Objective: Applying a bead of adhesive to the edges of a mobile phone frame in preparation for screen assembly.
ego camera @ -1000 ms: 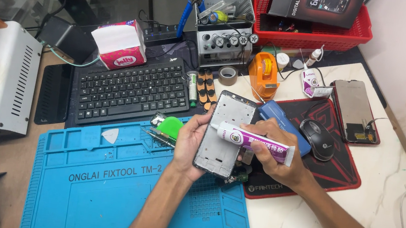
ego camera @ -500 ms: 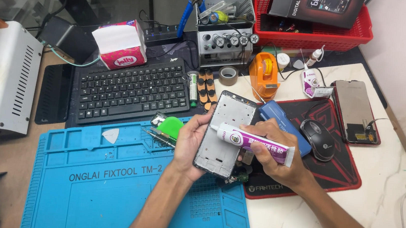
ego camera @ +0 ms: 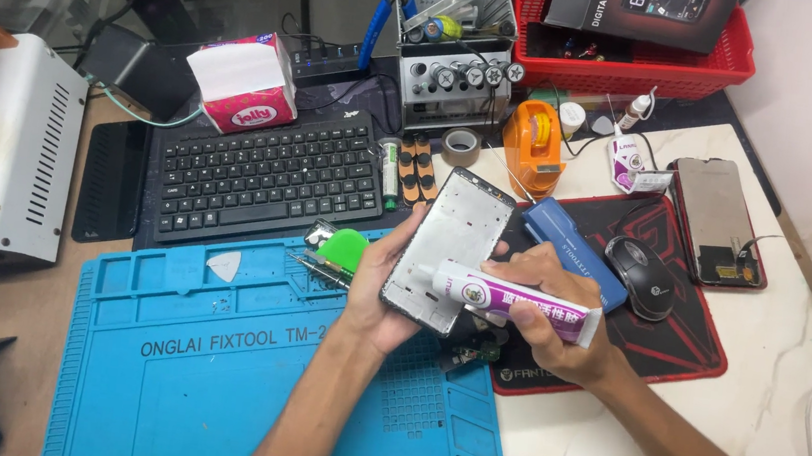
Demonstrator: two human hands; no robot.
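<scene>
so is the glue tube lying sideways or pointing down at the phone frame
Sideways. The glue tube lies nearly level in the right hand, nozzle toward the phone frame held by the left hand.

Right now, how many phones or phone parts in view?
2. A phone frame in the left hand, and a phone lying at the right on the marble table. More may be hidden.

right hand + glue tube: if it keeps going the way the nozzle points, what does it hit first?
The right hand aims the glue tube leftward, nozzle at the phone frame held in the left hand. It would probably meet the frame's lower inner face first; the nozzle looks on or just above it, but depth is unclear.
</scene>
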